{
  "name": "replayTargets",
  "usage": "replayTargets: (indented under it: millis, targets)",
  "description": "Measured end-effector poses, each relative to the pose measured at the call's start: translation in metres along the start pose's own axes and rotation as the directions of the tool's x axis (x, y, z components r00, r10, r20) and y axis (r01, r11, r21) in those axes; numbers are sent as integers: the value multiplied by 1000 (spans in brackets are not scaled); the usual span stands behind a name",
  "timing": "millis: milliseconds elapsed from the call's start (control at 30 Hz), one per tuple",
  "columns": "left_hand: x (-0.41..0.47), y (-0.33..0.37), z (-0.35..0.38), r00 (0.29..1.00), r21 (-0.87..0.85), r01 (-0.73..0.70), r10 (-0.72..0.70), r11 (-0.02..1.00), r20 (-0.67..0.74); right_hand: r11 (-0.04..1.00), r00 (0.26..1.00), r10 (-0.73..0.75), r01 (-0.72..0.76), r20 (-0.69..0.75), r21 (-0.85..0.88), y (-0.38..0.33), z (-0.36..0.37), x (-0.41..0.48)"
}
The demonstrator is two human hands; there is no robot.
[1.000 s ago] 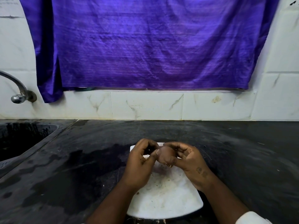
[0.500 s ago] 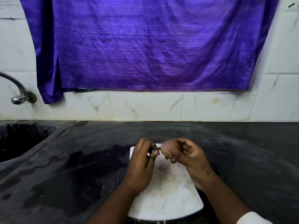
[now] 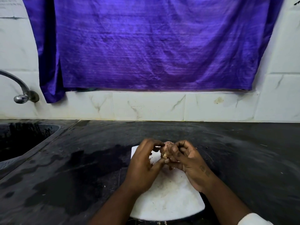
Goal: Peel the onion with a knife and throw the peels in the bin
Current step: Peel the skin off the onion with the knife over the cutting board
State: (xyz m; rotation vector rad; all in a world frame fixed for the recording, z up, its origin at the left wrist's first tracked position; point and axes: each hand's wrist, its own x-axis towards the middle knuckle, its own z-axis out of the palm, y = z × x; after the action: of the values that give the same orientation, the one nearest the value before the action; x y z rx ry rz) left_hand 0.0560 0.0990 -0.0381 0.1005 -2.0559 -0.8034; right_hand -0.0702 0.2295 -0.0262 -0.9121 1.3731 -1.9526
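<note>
Sitting raised above the white cutting board, the onion is pinched between both hands, likely so loosened skin falls onto the board rather than the dark desk. The right hand cups and grips it; the left hand curls its fingertips against it, wrist bent inward. No knife shows.

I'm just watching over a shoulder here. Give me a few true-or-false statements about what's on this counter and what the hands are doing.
1. Both hands, left hand and right hand, hold the onion. True.
2. The onion is held above a white board. True.
3. The cloth on the wall is green. False: it is purple.
4. The sink is right of the board. False: it is on the left.
5. A tap sticks out above the sink. True.
</note>
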Motion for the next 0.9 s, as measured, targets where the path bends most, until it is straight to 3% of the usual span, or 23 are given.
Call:
replayTargets:
  millis: [233,467,700,900]
  targets:
    - [3,0,-2,990,-244,101,-121,965,-70,998,999,26,-24,38,-53,-4,-2,-3]
    - [5,-1,0,972,-373,181,-223,910,-73,997,994,14,-5,111,-74,-1,-3,-4]
    - [0,5,-1,947,-307,300,-320,903,-17,989,999,-25,31,42,-146,3,-3,-1]
    - [1,5,2,943,-276,319,-333,907,-3,970,993,-88,104,83,-218,7,1,-1]
